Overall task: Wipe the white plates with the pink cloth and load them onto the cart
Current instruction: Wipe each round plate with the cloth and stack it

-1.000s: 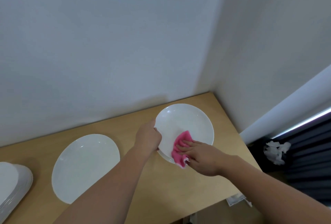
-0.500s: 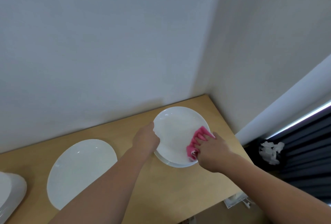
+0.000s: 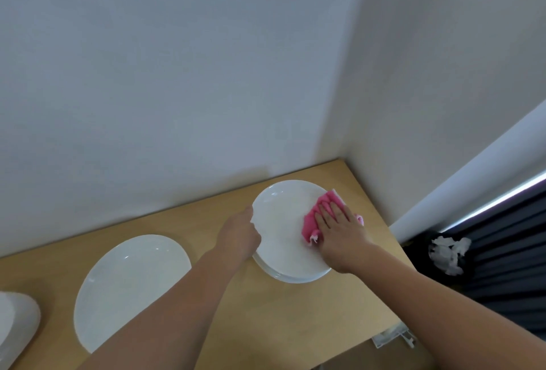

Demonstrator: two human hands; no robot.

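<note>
Right hand [image 3: 339, 227] flat on pink cloth [image 3: 310, 222], left hand [image 3: 237, 232] gripping plate [image 3: 280, 222] rim, fingertips hidden

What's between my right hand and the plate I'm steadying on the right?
The pink cloth, pressed flat under the right hand onto the plate, toward its right side, in the head view.

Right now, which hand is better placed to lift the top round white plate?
Probably the left hand: it grips the round white plate; the right hand presses the pink cloth flat.
</note>
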